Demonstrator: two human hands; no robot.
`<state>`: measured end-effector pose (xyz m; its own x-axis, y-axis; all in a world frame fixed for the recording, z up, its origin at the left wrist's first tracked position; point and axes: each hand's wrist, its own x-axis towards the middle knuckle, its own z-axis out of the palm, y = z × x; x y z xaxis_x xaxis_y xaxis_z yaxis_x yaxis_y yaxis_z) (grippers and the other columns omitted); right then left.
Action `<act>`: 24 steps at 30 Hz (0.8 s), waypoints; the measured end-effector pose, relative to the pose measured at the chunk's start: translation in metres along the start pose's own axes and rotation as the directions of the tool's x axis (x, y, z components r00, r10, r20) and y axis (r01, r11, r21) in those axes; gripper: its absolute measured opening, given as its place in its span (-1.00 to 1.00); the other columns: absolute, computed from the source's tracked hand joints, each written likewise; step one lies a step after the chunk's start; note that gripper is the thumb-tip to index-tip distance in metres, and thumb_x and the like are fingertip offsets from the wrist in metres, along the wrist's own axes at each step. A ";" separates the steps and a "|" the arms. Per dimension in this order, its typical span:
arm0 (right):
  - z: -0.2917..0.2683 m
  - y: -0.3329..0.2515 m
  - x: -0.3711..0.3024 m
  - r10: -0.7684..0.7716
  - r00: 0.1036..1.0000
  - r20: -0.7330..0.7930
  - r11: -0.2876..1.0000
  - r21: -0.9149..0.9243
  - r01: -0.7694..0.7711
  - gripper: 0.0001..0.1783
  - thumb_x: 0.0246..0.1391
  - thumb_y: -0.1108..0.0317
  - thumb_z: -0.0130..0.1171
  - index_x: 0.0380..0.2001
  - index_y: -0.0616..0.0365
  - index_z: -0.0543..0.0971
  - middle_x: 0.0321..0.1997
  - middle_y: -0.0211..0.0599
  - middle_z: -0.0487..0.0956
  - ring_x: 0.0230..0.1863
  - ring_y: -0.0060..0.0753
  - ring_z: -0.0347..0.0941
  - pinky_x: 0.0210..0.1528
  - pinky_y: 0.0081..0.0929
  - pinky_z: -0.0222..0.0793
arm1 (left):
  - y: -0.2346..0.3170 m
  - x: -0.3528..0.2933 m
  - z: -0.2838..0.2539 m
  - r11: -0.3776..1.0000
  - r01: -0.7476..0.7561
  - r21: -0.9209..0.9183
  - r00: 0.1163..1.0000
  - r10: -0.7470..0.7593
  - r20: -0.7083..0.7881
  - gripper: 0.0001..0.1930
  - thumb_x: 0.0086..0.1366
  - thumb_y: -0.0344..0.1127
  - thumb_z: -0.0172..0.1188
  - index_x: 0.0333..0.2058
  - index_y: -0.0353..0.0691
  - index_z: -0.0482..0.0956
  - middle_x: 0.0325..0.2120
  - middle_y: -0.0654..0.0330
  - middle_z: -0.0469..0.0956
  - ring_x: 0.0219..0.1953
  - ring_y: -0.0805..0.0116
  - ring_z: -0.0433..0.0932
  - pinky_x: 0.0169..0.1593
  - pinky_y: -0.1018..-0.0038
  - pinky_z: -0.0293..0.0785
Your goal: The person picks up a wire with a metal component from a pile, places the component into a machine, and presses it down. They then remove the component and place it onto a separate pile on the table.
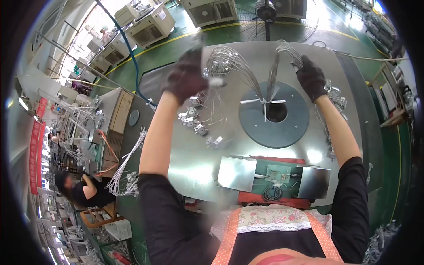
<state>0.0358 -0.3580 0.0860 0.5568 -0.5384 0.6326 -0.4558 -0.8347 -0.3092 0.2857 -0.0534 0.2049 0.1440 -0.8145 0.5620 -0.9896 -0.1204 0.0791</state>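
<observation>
My right hand [310, 78], in a dark glove, is closed on the far end of a bundle of thin grey wires [282, 49]. The bundle arches up from the hole of a round grey disc [251, 126] on the metal worktable. White ties [265, 106] cinch the wires near that hole. A second wire bundle [234, 57] bends from there toward the left. Beside its far end is my gloved left hand [185, 77], smeared by motion, so its fingers do not show clearly. Small metal connectors [191, 118] on wire ends lie below the left hand.
A green fixture [277, 173] with metal side plates and a coiled cable stands at the table's near edge. More connectors [336, 95] lie by my right forearm. A black fan [266, 12] stands beyond the table. At the left, a person [86, 187] works near another bench.
</observation>
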 end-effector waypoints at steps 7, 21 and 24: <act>0.015 0.016 -0.027 -0.031 0.999 -0.032 0.999 0.035 0.032 -0.46 0.12 0.22 0.16 0.18 0.09 0.45 -0.10 0.12 0.63 -0.07 0.25 0.55 0.04 0.04 0.47 | -0.031 0.060 0.071 0.952 0.144 -0.269 0.922 -0.030 0.385 -0.37 0.12 -0.28 0.32 0.22 -0.18 0.49 0.15 -0.01 0.57 0.19 0.10 0.53 0.30 0.35 0.40; 0.021 0.005 -0.010 -0.046 0.987 -0.151 0.998 0.040 0.053 -0.59 0.21 0.15 0.02 0.01 0.17 0.53 -0.22 0.07 0.65 -0.18 0.20 0.60 -0.13 0.12 0.50 | -0.010 -0.034 0.026 0.970 -0.089 -0.228 0.981 0.124 0.147 -0.09 0.02 -0.58 0.16 0.41 0.04 0.19 0.30 0.00 0.41 0.32 -0.08 0.40 0.30 0.20 0.40; 0.034 0.086 -0.022 -0.121 0.973 -0.197 0.945 -0.323 0.052 -0.64 0.19 0.20 -0.03 -0.03 0.14 0.54 -0.16 0.10 0.66 -0.14 0.14 0.63 -0.09 0.02 0.54 | 0.035 -0.011 0.049 0.968 -0.143 -0.204 0.981 0.166 0.099 -0.14 0.06 -0.55 0.11 0.41 0.04 0.21 0.28 -0.02 0.41 0.20 -0.16 0.46 0.15 0.13 0.51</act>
<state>0.0083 -0.4224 0.0214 0.4603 -0.4002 0.7924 -0.6257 -0.7795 -0.0302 0.2495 -0.0767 0.1615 -0.0226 -0.8752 0.4833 -0.9796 0.1160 0.1643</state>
